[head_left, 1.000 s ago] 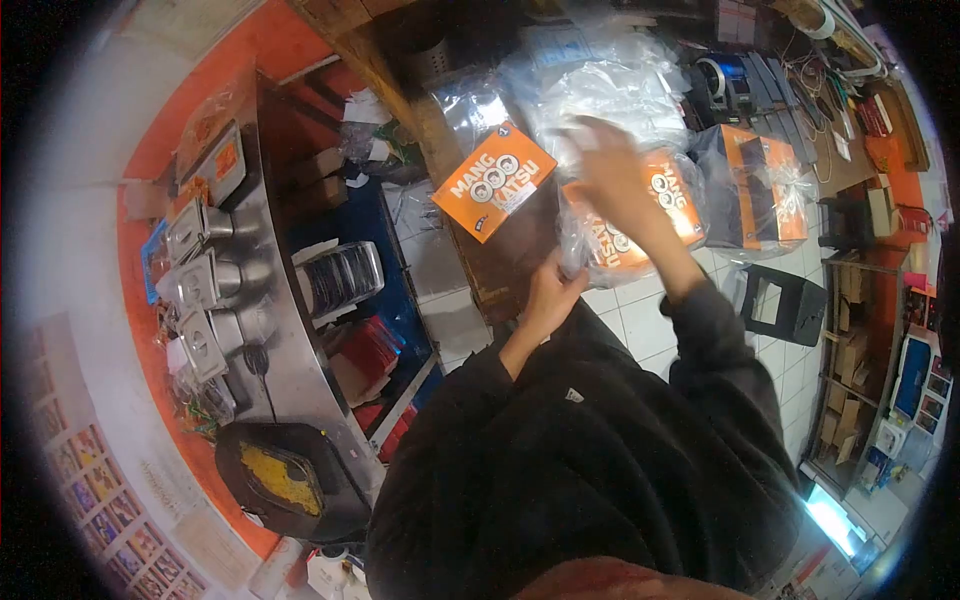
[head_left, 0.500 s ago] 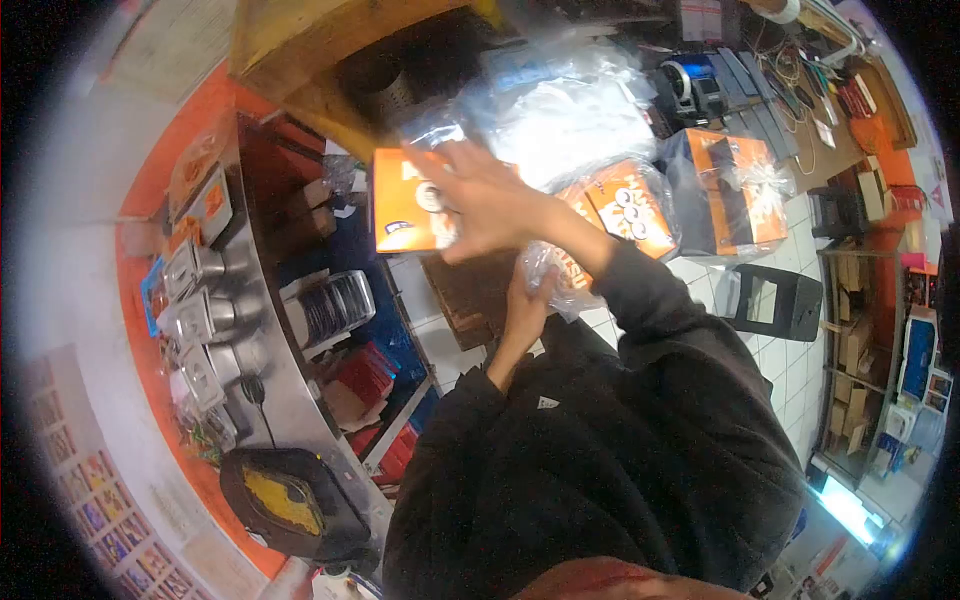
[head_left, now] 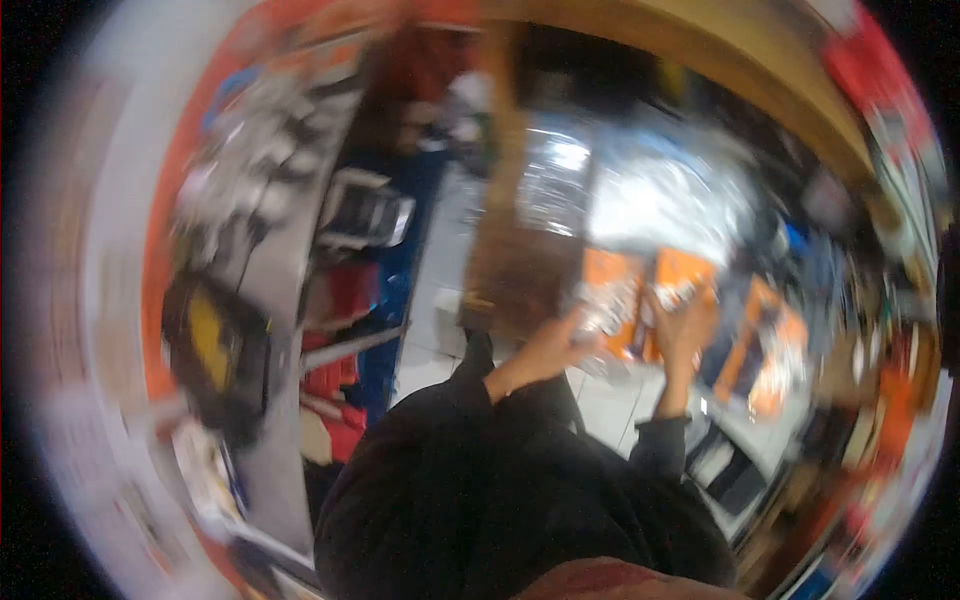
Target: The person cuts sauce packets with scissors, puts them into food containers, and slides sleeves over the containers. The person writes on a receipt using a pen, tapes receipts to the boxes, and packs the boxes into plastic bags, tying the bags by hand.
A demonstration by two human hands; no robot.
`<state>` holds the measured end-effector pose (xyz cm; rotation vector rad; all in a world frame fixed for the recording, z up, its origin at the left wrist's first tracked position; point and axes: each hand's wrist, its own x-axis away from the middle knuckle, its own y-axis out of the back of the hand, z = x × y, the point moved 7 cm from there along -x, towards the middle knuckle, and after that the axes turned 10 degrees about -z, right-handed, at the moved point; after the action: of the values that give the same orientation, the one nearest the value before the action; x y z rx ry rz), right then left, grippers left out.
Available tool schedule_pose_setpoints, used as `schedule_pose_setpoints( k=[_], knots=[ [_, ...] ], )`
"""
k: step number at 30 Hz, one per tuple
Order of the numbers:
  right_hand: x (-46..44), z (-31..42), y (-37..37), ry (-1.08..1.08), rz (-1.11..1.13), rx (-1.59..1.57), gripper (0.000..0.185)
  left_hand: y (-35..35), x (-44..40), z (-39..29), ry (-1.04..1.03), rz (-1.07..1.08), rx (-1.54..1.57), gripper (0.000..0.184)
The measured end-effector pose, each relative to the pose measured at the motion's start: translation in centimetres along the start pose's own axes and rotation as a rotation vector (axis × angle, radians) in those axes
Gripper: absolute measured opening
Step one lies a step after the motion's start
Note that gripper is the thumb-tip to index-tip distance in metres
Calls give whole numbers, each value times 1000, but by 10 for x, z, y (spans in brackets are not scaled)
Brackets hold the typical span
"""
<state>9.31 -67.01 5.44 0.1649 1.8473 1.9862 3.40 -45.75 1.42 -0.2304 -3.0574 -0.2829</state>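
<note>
Brown table (head_left: 532, 278), clear plastic stack (head_left: 665, 205) at far side, wrapped orange package (head_left: 745, 322) at right, two orange boxes (head_left: 612, 275) near middle, clear bag (head_left: 603, 318) around them, left hand (head_left: 553, 350) pinching bag's left side, right hand (head_left: 685, 328) against right-hand box, blurred, can't tell grip

Orange boxes (head_left: 612, 275): smooth card by the look of it, a little shiny
Clear bag (head_left: 603, 368): thin see-through plastic, crinkly, at the near end of the boxes
Plastic pile (head_left: 660, 205): behind the boxes — very shiny, full of wrinkles
Table (head_left: 525, 275): brown wood, mostly dull, left of the boxes
Counter (head_left: 285, 290): smooth grey metal, far left of the boxes
Clothes (head_left: 480, 500): soft black cloth, not shiny — nearer than the boxes
</note>
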Motion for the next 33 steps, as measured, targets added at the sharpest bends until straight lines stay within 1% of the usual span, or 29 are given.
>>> schedule_pose_setpoints(
  k=[1, 2, 3, 4, 5, 6, 7, 9, 10, 11, 12, 13, 14, 15, 16, 17, 18, 19, 20, 21, 22, 24, 25, 26, 27, 28, 30, 32, 33],
  knots=[
    [-5, 5, 5, 91, -70, -84, 111, -10, 7, 22, 210, 199, -6, 64],
    [-7, 9, 8, 193, -119, -120, 105, -4, 12, 7, 180, 153, 108, 73],
    [-3, 9, 14, 296, -190, -104, 100, 6, 21, 4, 181, 92, 62, 79],
    [1, 9, 24, 391, -280, -90, 95, 18, 30, 3, 54, -16, 5, 84],
    [6, 10, 31, 450, -357, -97, 90, 34, 47, -4, 141, -20, -8, 85],
    [1, 3, 20, 517, -374, -169, 89, 43, 58, 11, 106, -65, -84, 83],
    [4, 13, 21, 398, -286, -215, 89, 55, 71, 18, 130, -132, -84, 78],
    [34, 76, 38, 548, -242, -356, 80, 84, 104, 26, 142, -243, -84, 74],
    [58, 114, 53, 628, -193, -426, 75, 96, 122, 30, 127, -213, -176, 68],
    [90, 144, 62, 627, -127, -346, 65, 107, 143, 34, 116, -174, -269, 62],
    [111, 175, 47, 692, -36, -531, 57, 127, 167, 37, 121, -210, -276, 62],
    [142, 203, 54, 833, -4, -568, 53, 142, 199, 30, 114, -274, -193, 56],
    [186, 242, 68, 979, 24, -612, 49, 166, 238, 25, 101, -345, -117, 50],
    [228, 270, 63, 985, 175, -745, 45, 177, 272, 38, 143, -434, -95, 44],
    [265, 289, 66, 1013, 337, -835, 42, 188, 308, 45, 155, -488, -85, 44],
    [305, 314, 70, 1166, 254, -745, 39, 207, 348, 55, 185, -568, 2, 41],
    [349, 337, 71, 1235, 338, -801, 38, 226, 392, 64, 213, -648, 82, 38],
    [392, 358, 65, 1342, 402, -810, 37, 246, 428, 76, 284, -793, -29, 35],
    [435, 377, 65, 1443, 459, -820, 36, 263, 471, 78, 348, -966, -22, 34],
    [480, 393, 69, 1524, 563, -777, 35, 280, 517, 74, 340, -1167, -44, 34],
    [523, 404, 75, 1591, 667, -724, 35, 290, 547, 77, 347, -1216, -42, 34],
    [588, 419, 106, 1719, 722, -764, 33, 311, 616, 83, 365, -1578, -68, 34],
    [617, 427, 116, 1760, 826, -771, 33, 318, 636, 88, 377, -1610, -62, 34],
    [644, 433, 126, 1800, 932, -771, 33, 326, 659, 95, 366, -1693, 58, 33],
    [665, 437, 136, 1823, 972, -724, 33, 333, 683, 101, 349, -1783, 168, 32],
    [681, 447, 133, 1895, 951, -702, 32, 343, 704, 107, 363, -1834, 158, 32],
    [702, 467, 113, 2040, 797, -743, 31, 359, 736, 133, 347, -1883, 228, 29],
    [719, 475, 115, 2066, 855, -770, 30, 387, 786, 153, 416, -2080, -51, 27],
    [726, 485, 113, 2064, 890, -784, 29, 402, 815, 164, 399, -2262, -125, 28]
  ],
)
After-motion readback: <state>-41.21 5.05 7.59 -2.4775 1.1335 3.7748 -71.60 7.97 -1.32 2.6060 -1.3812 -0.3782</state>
